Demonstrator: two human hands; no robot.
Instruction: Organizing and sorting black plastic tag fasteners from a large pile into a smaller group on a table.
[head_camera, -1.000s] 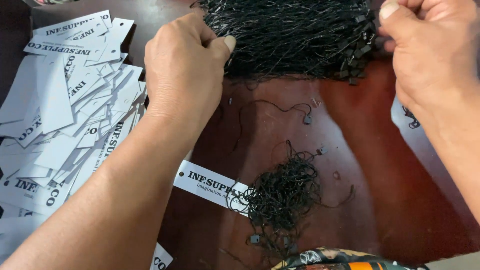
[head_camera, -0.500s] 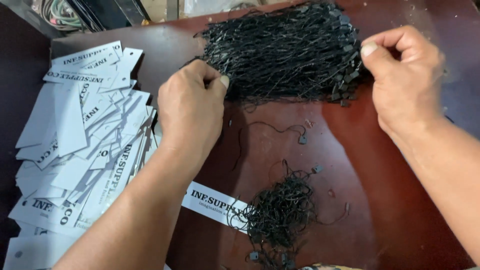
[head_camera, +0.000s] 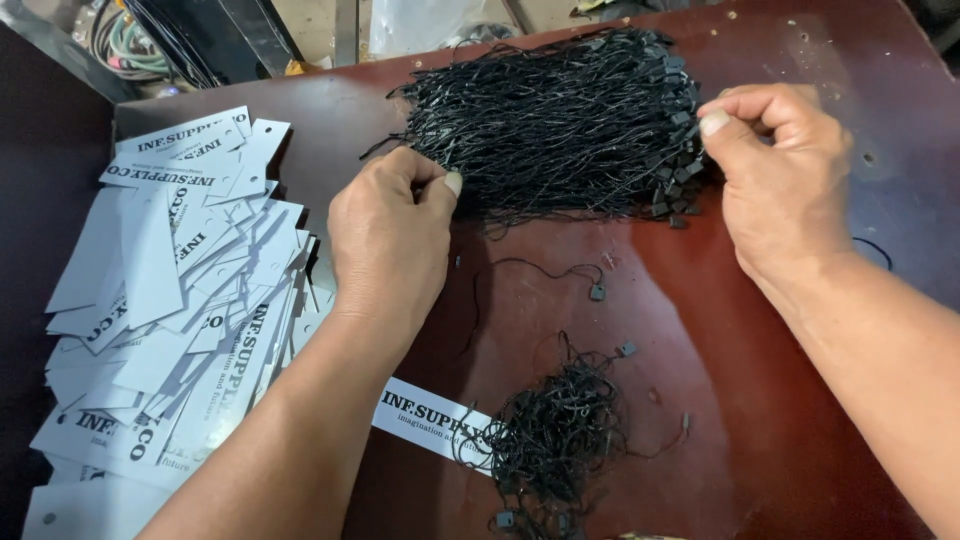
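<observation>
Up top on the dark red table (head_camera: 760, 400) lies a big bundle of black tag strings (head_camera: 560, 120). Left hand (head_camera: 390, 240) pinches strands at its near-left edge; right hand (head_camera: 785, 175) pinches its right end, fingers curled closed. White paper tags (head_camera: 170, 300) are heaped at left, a tangled string pile (head_camera: 555, 440) nearer.

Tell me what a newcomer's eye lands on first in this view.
First, the big bundle of black strings at the far middle of the dark red table, with the left hand pinching its near-left edge and the right hand pinching its right end, where small black clasps cluster. Next, the sprawling pile of white card tags along the left side. Nearer the camera lies a smaller tangle of black strings, partly over a single white tag.
</observation>
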